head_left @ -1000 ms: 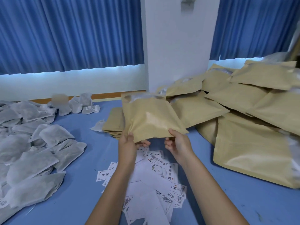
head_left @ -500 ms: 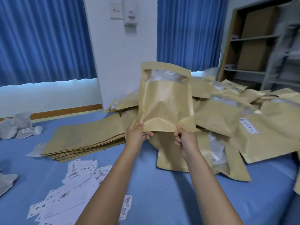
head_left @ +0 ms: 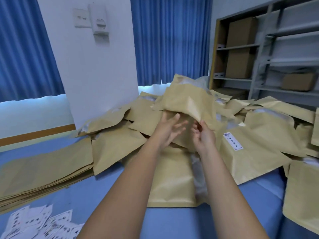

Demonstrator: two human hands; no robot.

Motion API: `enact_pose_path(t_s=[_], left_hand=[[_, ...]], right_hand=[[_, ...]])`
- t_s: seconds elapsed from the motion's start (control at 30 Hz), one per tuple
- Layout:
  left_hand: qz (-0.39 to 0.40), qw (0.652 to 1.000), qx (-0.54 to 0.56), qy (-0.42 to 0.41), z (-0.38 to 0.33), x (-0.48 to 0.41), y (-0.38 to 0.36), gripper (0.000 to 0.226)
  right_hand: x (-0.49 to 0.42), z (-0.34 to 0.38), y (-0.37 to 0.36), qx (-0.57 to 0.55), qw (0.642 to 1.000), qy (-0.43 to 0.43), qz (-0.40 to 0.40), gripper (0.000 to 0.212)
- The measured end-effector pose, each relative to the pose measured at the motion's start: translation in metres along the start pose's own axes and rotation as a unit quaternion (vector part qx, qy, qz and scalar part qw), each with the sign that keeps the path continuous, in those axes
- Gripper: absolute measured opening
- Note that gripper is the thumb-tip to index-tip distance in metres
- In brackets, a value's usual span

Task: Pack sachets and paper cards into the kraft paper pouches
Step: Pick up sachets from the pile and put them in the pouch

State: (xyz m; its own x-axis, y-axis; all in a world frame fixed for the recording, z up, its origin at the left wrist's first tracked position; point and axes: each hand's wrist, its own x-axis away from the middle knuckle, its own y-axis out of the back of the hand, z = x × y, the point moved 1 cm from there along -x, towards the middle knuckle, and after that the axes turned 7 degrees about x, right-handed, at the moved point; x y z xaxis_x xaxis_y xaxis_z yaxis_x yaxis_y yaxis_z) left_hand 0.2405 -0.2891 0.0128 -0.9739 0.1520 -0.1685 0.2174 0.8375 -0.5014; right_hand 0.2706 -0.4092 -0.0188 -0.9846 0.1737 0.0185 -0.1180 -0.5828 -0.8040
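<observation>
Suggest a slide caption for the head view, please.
Left hand open, right hand at the corner of a pouch above the pile on the blue surface.

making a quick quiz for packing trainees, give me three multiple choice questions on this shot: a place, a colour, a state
1. Where do the paper cards lie? A in a bucket B bottom left, on the blue surface C on a chair
2. What colour are the curtains? A red B green C blue
3. How is the left hand? A open, fingers spread B gripping scissors C fisted
Answers: B, cards scattered at the near left; C, blue folds flank the pillar; A, straight fingers hold nothing.
</observation>
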Motion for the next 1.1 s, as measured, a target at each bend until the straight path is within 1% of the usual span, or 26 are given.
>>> enact_pose_path(t_s=[0.03, 0.07, 0.1, 0.13, 0.2, 0.27, 0.33, 0.4, 0.43, 0.47, 0.5, 0.53, 0.57, 0.6, 0.63, 0.67, 0.7, 0.73, 0.77, 0.8, 0.9, 0.93, 0.97, 1.03, 1.07, 1.1], left_hand=[[0.047, 0.995, -0.089, 0.026, 0.0, -0.005, -0.004, 0.055], [0.082, 0.979, -0.178, 0.046, 0.003, -0.009, -0.007, 0.065], [0.098, 0.964, -0.239, 0.055, 0.007, -0.012, -0.009, 0.066], [0.096, 0.956, -0.27, 0.06, 0.011, -0.013, -0.011, 0.063], [0.066, 0.954, -0.286, 0.066, 0.021, -0.014, -0.009, 0.056], [0.041, 0.939, -0.337, 0.05, 0.031, -0.012, 0.002, 0.052], [0.016, 0.921, -0.389, 0.003, 0.033, -0.007, 0.019, 0.047], [-0.027, 0.904, -0.421, -0.067, 0.028, 0.004, 0.039, 0.042], [-0.062, 0.888, -0.443, -0.106, 0.021, 0.013, 0.056, 0.041], [-0.103, 0.863, -0.472, -0.147, 0.016, 0.021, 0.069, 0.04], [-0.159, 0.827, -0.506, -0.187, 0.007, 0.031, 0.089, 0.041], [-0.221, 0.777, -0.547, -0.218, -0.003, 0.043, 0.113, 0.044], [-0.279, 0.713, -0.601, -0.229, -0.014, 0.057, 0.138, 0.048], [-0.322, 0.64, -0.666, -0.207, -0.025, 0.071, 0.167, 0.053], [-0.348, 0.575, -0.725, -0.152, -0.035, 0.086, 0.197, 0.059], [-0.364, 0.53, -0.762, -0.074, -0.044, 0.102, 0.227, 0.065], [-0.373, 0.511, -0.774, 0.012, -0.051, 0.118, 0.254, 0.071], [-0.368, 0.51, -0.772, 0.09, -0.055, 0.133, 0.277, 0.073], [-0.346, 0.515, -0.77, 0.147, -0.056, 0.146, 0.295, 0.07], [-0.319, 0.511, -0.781, 0.166, -0.056, 0.157, 0.309, 0.063], [-0.273, 0.445, -0.843, 0.132, -0.06, 0.174, 0.319, 0.045], [-0.263, 0.43, -0.854, 0.129, -0.062, 0.179, 0.317, 0.039], [-0.255, 0.424, -0.86, 0.128, -0.063, 0.184, 0.316, 0.03], [-0.261, 0.437, -0.853, 0.113, -0.067, 0.198, 0.316, 0.015], [-0.28, 0.456, -0.84, 0.084, -0.071, 0.208, 0.318, 0.013], [-0.311, 0.489, -0.814, 0.034, -0.074, 0.221, 0.321, 0.013]], right_hand=[[-0.005, 0.002, -0.003, -0.029, 0.999, 0.008, 0.02, 0.013], [-0.009, 0.002, -0.005, -0.061, 0.998, 0.002, 0.035, 0.02], [-0.012, 0.0, -0.004, -0.08, 0.996, -0.012, 0.037, 0.027], [-0.014, -0.006, -0.002, -0.089, 0.995, -0.032, 0.036, 0.033], [-0.01, -0.023, 0.002, -0.1, 0.992, -0.077, 0.026, 0.039], [-0.002, -0.043, 0.001, -0.033, 0.998, -0.048, 0.012, 0.039], [0.005, -0.061, -0.003, -0.012, 0.999, -0.04, 0.018, 0.042], [0.01, -0.076, -0.009, -0.011, 0.997, -0.066, 0.044, 0.04], [0.017, -0.088, -0.014, -0.002, 0.995, -0.079, 0.063, 0.038], [0.022, -0.096, -0.017, 0.0, 0.993, -0.091, 0.079, 0.035], [0.029, -0.108, -0.022, 0.007, 0.99, -0.105, 0.092, 0.032], [0.039, -0.121, -0.028, 0.019, 0.986, -0.122, 0.108, 0.029], [0.049, -0.137, -0.033, 0.03, 0.982, -0.14, 0.124, 0.027], [0.06, -0.153, -0.038, 0.049, 0.976, -0.159, 0.14, 0.025], [0.071, -0.17, -0.042, 0.069, 0.968, -0.179, 0.159, 0.023], [0.082, -0.187, -0.046, 0.089, 0.959, -0.201, 0.177, 0.022], [0.093, -0.203, -0.05, 0.105, 0.95, -0.221, 0.192, 0.021], [0.103, -0.217, -0.054, 0.116, 0.944, -0.239, 0.197, 0.022], [0.113, -0.231, -0.058, 0.124, 0.939, -0.255, 0.194, 0.023], [0.122, -0.244, -0.062, 0.127, 0.935, -0.269, 0.194, 0.024], [0.144, -0.271, -0.07, 0.133, 0.927, -0.29, 0.198, 0.024], [0.148, -0.278, -0.072, 0.142, 0.926, -0.292, 0.195, 0.023], [0.153, -0.284, -0.074, 0.156, 0.925, -0.291, 0.186, 0.021], [0.163, -0.293, -0.079, 0.217, 0.924, -0.273, 0.157, 0.014], [0.166, -0.297, -0.081, 0.262, 0.922, -0.245, 0.143, 0.011], [0.17, -0.299, -0.083, 0.308, 0.918, -0.212, 0.133, 0.014]])
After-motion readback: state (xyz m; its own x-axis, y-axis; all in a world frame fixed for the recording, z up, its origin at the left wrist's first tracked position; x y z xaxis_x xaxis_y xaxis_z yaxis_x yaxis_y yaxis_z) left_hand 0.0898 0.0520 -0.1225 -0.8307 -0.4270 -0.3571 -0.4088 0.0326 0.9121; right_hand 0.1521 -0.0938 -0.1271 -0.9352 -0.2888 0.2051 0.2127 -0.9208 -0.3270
